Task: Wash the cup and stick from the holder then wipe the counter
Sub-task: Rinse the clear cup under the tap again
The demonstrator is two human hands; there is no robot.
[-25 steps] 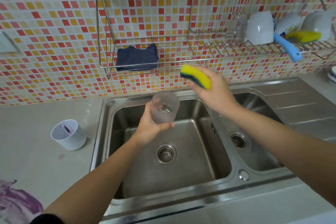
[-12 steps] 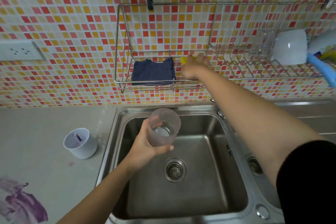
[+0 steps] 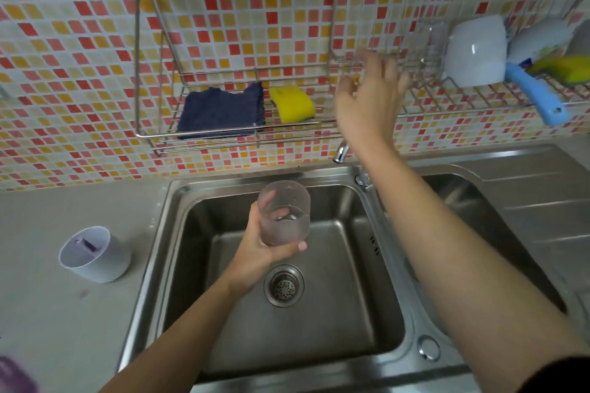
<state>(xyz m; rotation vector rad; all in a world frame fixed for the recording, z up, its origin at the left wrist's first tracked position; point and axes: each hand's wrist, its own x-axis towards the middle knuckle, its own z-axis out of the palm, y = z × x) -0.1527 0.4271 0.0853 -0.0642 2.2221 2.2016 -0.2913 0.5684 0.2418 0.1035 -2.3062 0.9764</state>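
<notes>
My left hand [image 3: 255, 252] grips a clear plastic cup [image 3: 284, 214] over the left sink basin [image 3: 223, 344]; a little water sits in the cup's bottom. My right hand [image 3: 370, 99] is raised in front of the wall rack [image 3: 140, 134], fingers spread and holding nothing, to the right of a yellow sponge [image 3: 292, 104] that lies in the rack. A folded dark blue cloth [image 3: 220, 112] lies left of the sponge. On the counter [image 3: 48, 313] to the left stands the white holder [image 3: 92, 254] with a purple stick [image 3: 86, 243] inside it.
The tap [image 3: 341, 153] juts out under my right forearm. Upturned white cups [image 3: 475, 51], a blue-handled brush [image 3: 536, 96] and another yellow sponge [image 3: 565, 68] fill the rack's right part. A second basin [image 3: 447, 188] lies to the right. A purple stain [image 3: 12, 376] marks the counter's near-left corner.
My right hand has put the yellow sponge down in the rack, let go of it and drawn away to the right. My left hand still holds the cup over the basin.
</notes>
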